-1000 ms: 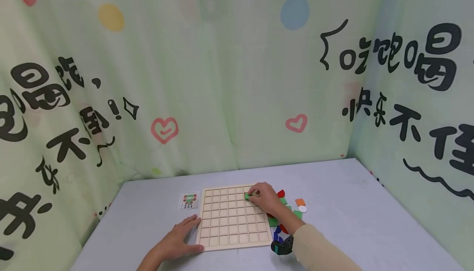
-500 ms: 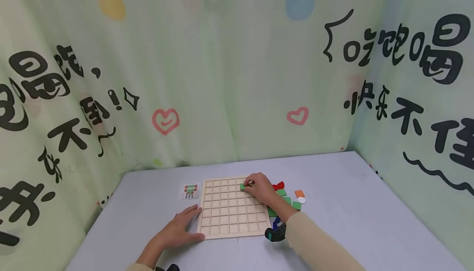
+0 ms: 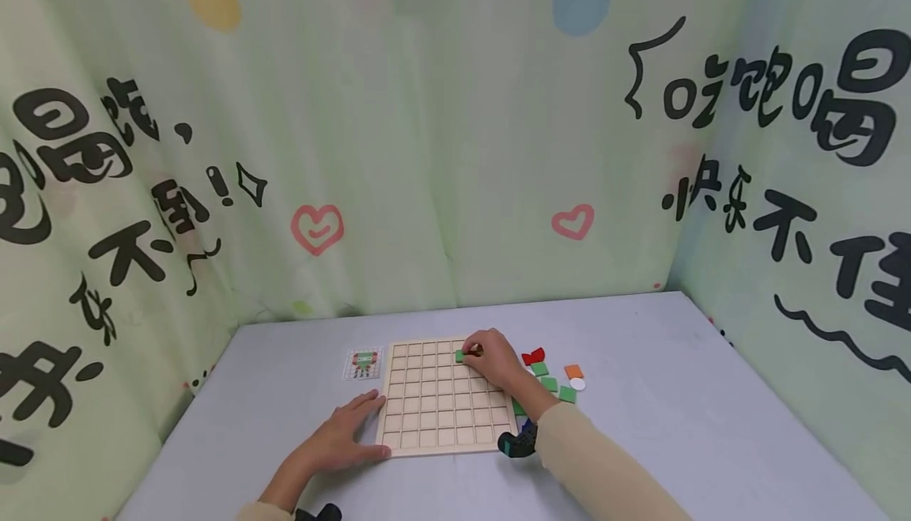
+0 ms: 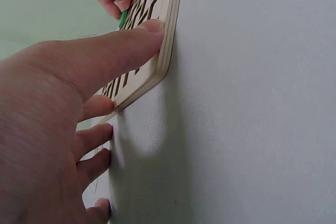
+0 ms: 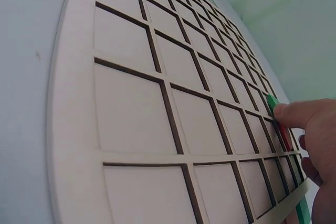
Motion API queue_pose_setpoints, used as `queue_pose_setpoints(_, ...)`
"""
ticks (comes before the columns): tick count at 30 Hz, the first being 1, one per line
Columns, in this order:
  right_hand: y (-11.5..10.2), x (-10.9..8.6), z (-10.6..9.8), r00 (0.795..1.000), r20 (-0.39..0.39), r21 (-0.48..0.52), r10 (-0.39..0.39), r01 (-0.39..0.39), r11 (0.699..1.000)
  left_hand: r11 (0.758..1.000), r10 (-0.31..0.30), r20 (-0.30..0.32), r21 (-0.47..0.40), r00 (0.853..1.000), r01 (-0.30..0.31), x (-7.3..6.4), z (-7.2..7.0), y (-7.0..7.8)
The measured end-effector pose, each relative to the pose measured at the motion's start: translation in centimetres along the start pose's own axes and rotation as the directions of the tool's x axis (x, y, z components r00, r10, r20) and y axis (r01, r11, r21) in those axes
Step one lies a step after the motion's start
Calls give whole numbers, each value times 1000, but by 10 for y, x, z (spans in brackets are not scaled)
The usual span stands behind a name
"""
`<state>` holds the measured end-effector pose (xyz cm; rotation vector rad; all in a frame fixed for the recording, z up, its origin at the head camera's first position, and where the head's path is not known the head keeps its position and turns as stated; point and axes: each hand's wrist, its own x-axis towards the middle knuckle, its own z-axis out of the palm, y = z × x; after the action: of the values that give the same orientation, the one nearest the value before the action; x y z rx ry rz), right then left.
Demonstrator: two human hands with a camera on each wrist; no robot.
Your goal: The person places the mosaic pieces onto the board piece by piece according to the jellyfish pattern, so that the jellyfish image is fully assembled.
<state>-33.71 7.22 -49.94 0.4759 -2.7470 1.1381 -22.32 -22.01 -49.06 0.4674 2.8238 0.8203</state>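
Note:
A pale wooden board [image 3: 427,418] with a grid of square recesses lies on the table. At its far edge, right of the middle, my right hand [image 3: 493,359] pinches a green square tile [image 3: 459,356] between thumb and fingers. The tile [image 5: 272,103] is over the grid in the right wrist view, with a bit of red visible below the hand. My left hand [image 3: 346,436] rests at the board's near left corner, fingers spread. In the left wrist view its thumb [image 4: 126,48] lies on the board's rim and the other fingertips are at or beside the edge.
A small printed pattern card [image 3: 364,364] lies left of the board. To the right are loose green tiles [image 3: 567,394], red pieces [image 3: 534,356], an orange tile [image 3: 573,371] and a white round piece [image 3: 577,384]. Curtains [image 3: 441,149] hang behind the table.
My right hand has moved a little left along the board's far side with the green tile. The left hand stays at the board's corner. The head view has tilted slightly.

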Motion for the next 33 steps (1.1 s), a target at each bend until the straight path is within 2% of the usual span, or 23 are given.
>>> queue_pose_setpoints(10, -3, 2, -1, 999, 19, -12, 31, -31, 999, 1000, -15, 4, 7, 1000, 15, 2, -2, 0)
queue_pose_setpoints(22, -2, 0, 3, 999, 15, -32, 39, -38, 999, 1000, -21, 10, -13, 1000, 21, -3, -2, 3)
queue_pose_setpoints(33, 1, -3, 1, 999, 46, 0, -17, 17, 1000, 1000, -29, 4, 5, 1000, 29, -1, 0, 2)
